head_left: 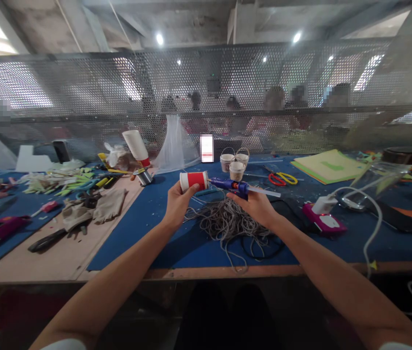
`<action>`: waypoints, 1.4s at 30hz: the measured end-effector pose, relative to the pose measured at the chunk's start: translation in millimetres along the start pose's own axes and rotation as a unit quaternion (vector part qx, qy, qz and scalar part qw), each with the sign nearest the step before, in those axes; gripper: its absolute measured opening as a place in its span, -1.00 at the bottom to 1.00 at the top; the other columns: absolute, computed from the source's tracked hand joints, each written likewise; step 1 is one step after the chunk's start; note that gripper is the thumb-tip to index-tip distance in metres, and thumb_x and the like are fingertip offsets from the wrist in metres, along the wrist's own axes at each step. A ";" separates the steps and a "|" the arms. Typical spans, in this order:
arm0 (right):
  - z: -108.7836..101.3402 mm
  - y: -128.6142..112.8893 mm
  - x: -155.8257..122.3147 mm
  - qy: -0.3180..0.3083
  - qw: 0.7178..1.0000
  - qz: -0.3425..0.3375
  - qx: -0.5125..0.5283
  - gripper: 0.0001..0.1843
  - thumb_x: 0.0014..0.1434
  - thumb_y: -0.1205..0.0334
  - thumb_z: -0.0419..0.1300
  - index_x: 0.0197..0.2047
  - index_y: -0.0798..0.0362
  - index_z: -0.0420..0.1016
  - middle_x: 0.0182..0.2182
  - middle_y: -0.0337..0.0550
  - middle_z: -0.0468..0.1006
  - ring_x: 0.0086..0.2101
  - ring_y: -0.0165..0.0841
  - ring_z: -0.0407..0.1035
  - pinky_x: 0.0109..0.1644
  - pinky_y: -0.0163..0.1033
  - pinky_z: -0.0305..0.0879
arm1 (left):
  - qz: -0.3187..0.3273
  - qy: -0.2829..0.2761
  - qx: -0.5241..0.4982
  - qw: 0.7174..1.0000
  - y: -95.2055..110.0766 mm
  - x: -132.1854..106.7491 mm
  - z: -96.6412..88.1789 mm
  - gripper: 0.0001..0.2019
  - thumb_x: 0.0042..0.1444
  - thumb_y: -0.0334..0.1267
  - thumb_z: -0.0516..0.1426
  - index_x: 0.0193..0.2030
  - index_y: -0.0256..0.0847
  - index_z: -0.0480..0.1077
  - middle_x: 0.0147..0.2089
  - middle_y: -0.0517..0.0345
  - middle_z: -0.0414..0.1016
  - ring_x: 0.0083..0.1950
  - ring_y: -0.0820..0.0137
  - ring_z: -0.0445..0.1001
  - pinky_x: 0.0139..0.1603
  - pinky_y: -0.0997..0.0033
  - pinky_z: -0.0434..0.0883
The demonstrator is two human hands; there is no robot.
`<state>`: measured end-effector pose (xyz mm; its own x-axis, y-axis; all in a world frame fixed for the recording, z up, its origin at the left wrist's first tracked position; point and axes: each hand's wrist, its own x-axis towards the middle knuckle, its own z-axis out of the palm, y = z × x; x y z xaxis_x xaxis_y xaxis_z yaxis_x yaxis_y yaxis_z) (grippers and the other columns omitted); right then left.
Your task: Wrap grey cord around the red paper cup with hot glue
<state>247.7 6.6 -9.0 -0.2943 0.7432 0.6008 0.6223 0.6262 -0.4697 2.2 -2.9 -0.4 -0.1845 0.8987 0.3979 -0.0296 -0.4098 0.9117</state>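
Observation:
My left hand point(177, 200) is closed round a red and white paper cup point(194, 181), held on its side above the blue table mat point(147, 214). My right hand point(255, 204) grips a blue glue gun point(233, 185) with a clear glue stick poking out to the right. The gun's nozzle points left and nearly touches the cup's base. Below both hands lies a tangled heap of grey cord point(227, 221).
Three small cord-wrapped cups with handles point(235, 163) stand behind the hands, red and yellow scissors point(282, 179) to their right. A stack of paper cups point(136, 146) leans at the back left. A pink glue gun point(324, 221) and white cable lie right; gloves point(96, 209) and tools left.

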 end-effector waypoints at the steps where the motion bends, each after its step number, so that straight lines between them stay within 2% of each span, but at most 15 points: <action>1: 0.1 0.3 0.0 0.000 1.000 -0.001 0.000 -0.55 0.28 -0.20 0.14 -0.05 -0.02 0.56 -0.28 -0.06 0.65 -0.25 -0.13 0.53 -0.10 -0.06 0.40 | 0.000 0.002 -0.001 1.000 0.3 0.1 0.1 -0.64 0.01 -0.10 0.35 -0.10 -0.27 0.57 -0.22 0.11 0.61 -0.22 0.35 0.49 -0.07 0.36 0.41; 21: -0.7 -0.7 -1.5 -0.006 1.000 -0.011 -0.004 -0.55 0.29 -0.17 0.14 -0.03 0.01 0.56 -0.29 -0.06 0.63 -0.28 -0.14 0.52 -0.14 -0.08 0.37 | 0.006 0.002 0.001 1.000 -3.9 2.8 -2.8 -0.63 0.02 -0.09 0.34 -0.09 -0.27 0.56 -0.21 0.12 0.60 -0.22 0.36 0.48 -0.07 0.38 0.41; 28: -2.4 -2.8 -1.4 -0.010 1.000 -0.014 -0.010 -0.53 0.30 -0.19 0.12 -0.01 0.02 0.54 -0.27 -0.05 0.64 -0.27 -0.13 0.53 -0.14 -0.09 0.37 | -0.002 0.010 0.012 1.000 -1.9 2.4 -2.6 -0.60 0.00 -0.06 0.35 -0.09 -0.29 0.55 -0.23 0.11 0.59 -0.24 0.37 0.47 -0.13 0.38 0.42; 42: -2.7 -2.9 -1.5 -0.015 1.000 -0.013 -0.012 -0.53 0.31 -0.15 0.12 0.00 0.07 0.54 -0.23 -0.02 0.65 -0.23 -0.11 0.54 -0.13 -0.10 0.37 | 0.006 0.000 -0.001 1.000 -4.8 3.7 -4.1 -0.61 0.03 -0.08 0.34 -0.07 -0.28 0.55 -0.20 0.12 0.60 -0.21 0.37 0.47 -0.09 0.39 0.40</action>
<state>248.3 3.0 -6.8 -0.3315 0.7338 0.5930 0.6317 0.6395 -0.4382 -2.3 1.8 -3.7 -0.1840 0.8936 0.4095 -0.0302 -0.4215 0.9063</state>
